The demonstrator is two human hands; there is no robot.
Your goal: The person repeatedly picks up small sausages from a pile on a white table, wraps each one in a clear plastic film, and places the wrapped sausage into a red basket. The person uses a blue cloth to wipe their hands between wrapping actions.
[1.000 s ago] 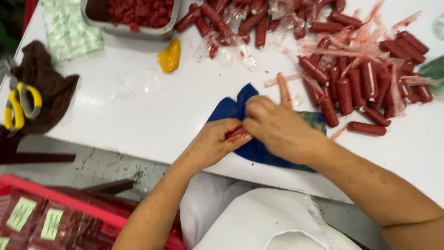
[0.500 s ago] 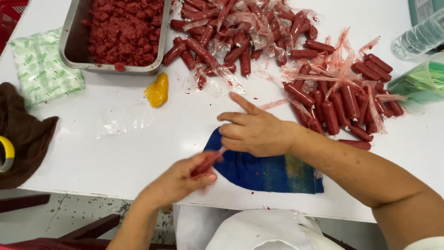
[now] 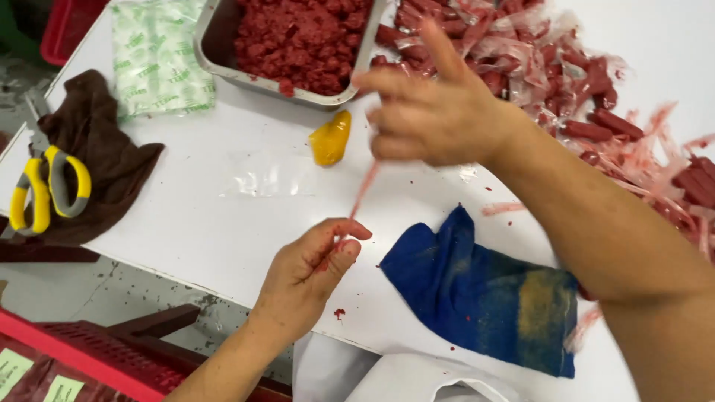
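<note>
The left hand [image 3: 313,272] is nearly closed, thumb and forefinger pinched on the lower end of a thin pink casing strip [image 3: 363,192] just above the white worktop [image 3: 223,216]. The right hand [image 3: 436,108] is raised above it, most fingers curled in on the strip's upper end while one finger sticks up straight. The strip runs taut between the two hands, its long axis steep, leaning from lower left up to upper right. It hangs clear of the worktop, left of a blue cloth [image 3: 484,298] lying flat beside the left hand. Behind the right hand sits a metal tray [image 3: 216,63] of red minced meat, with a small yellow piece [image 3: 330,139] in front of it. Red sausages [image 3: 596,126] and torn casings lie scattered at the right. Yellow-handled scissors [image 3: 45,190] rest on a brown cloth [image 3: 104,149] at the left edge.
</note>
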